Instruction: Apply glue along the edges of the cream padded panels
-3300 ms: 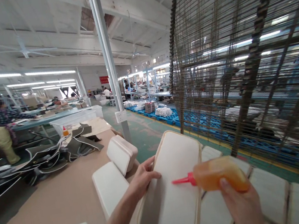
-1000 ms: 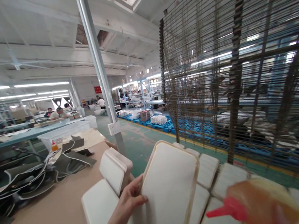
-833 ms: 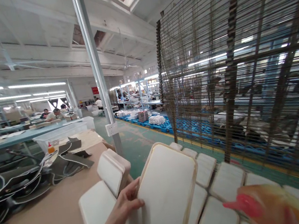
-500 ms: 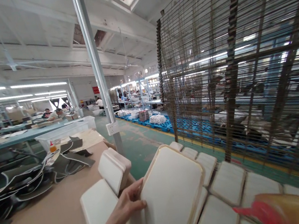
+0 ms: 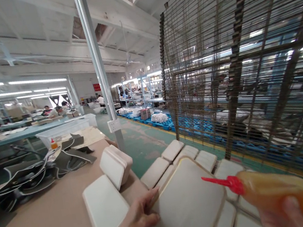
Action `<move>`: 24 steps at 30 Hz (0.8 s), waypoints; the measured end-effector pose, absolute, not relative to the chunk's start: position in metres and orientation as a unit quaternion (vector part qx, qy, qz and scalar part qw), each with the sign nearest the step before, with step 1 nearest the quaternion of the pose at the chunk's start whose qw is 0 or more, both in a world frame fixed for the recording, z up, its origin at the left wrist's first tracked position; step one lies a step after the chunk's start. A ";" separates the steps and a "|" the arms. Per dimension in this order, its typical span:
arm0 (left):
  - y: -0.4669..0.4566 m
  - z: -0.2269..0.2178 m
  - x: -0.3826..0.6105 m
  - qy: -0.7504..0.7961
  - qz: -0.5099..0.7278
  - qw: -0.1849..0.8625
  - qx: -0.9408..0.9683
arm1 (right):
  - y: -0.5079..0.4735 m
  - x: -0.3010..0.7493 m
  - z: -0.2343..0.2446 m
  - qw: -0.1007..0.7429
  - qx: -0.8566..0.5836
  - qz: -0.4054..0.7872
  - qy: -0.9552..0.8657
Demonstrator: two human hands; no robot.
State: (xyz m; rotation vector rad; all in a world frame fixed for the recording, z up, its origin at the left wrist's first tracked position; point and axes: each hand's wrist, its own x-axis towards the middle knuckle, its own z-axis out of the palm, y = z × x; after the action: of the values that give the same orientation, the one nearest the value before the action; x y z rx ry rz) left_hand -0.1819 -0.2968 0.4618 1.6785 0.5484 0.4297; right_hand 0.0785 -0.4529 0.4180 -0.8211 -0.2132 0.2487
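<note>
My left hand (image 5: 140,217) grips the left edge of a white padded panel (image 5: 188,207) with a tan rim, thumb on top. The panel lies low, nearly flat, over other white panels (image 5: 171,150) laid side by side. My right hand (image 5: 282,215) is wrapped around an orange glue bottle (image 5: 279,193) at the lower right. Its red nozzle (image 5: 220,183) points left, just above the panel's right edge.
More white panels (image 5: 105,209) and a leaning stack (image 5: 115,165) rest on the brown worktable (image 5: 51,225). Dark cut pieces (image 5: 29,177) and a small orange bottle (image 5: 54,144) lie at far left. A wire drying rack (image 5: 242,72) fills the right. A white post (image 5: 97,60) stands behind. People work far back.
The panel in my left hand has dropped from tilted upright to nearly flat on the row of panels. The glue bottle has come up and left, its nozzle now over the panel.
</note>
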 end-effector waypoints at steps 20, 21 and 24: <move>-0.329 0.450 -0.189 0.281 0.193 0.617 0.710 | -0.419 0.056 0.443 0.935 -0.339 0.100 -0.033; -0.327 0.444 -0.190 0.274 0.201 0.625 0.703 | -0.419 0.056 0.443 0.934 -0.340 0.104 -0.034; -0.322 0.430 -0.192 0.266 0.224 0.634 0.691 | -0.418 0.055 0.443 0.934 -0.335 0.119 -0.044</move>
State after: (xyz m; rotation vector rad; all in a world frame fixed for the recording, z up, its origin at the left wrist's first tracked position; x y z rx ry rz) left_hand -0.1923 -0.3224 0.4300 1.5788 0.6079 0.5123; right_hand 0.0553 -0.4180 0.4427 -0.6852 -0.0892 0.2439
